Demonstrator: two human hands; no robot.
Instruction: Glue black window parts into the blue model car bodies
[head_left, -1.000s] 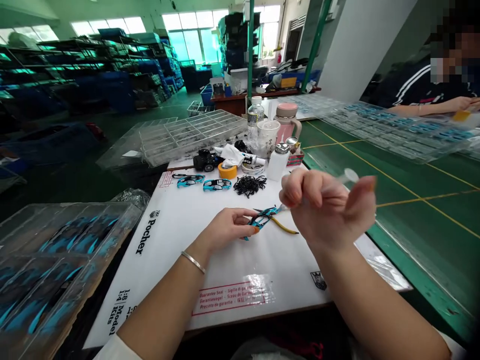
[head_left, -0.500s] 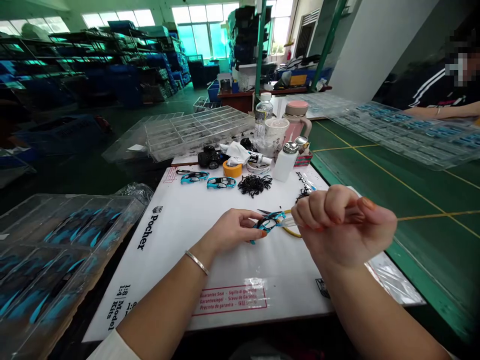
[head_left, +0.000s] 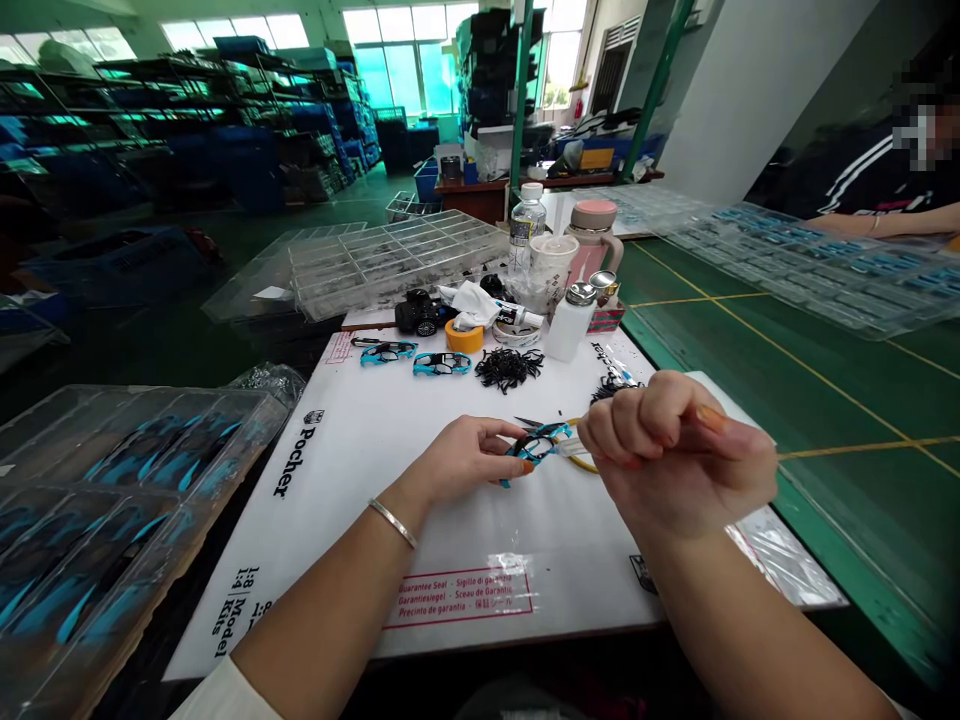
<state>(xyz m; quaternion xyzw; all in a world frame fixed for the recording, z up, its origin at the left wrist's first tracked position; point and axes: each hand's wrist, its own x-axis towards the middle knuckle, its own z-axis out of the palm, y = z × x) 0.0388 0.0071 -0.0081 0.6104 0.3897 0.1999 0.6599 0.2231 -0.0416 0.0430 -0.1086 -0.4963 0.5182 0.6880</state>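
My left hand (head_left: pixel 480 455) grips a small blue and black frame part (head_left: pixel 541 445) between thumb and fingers, over the white board (head_left: pixel 360 540). Just right of it my right hand (head_left: pixel 675 450) is curled closed around a slim clear tool (head_left: pixel 570 447), whose tip reaches the blue part; most of the tool is hidden by the fingers. Scissors with a yellow handle (head_left: pixel 583 461) lie behind the two hands. Two more blue and black parts (head_left: pixel 442 364) sit farther back, beside a pile of small black pieces (head_left: pixel 509 369).
Behind stand a white bottle (head_left: pixel 571 323), a pink mug (head_left: pixel 595 240), orange tape (head_left: pixel 464 338) and a toy car (head_left: pixel 420 313). A clear divided tray (head_left: pixel 262 410) of blue parts is at left. A person (head_left: pixel 885 180) sits at far right.
My right hand has shifted slightly left, with its thumb a little lower. My left hand and the blue part are nearly where they were.
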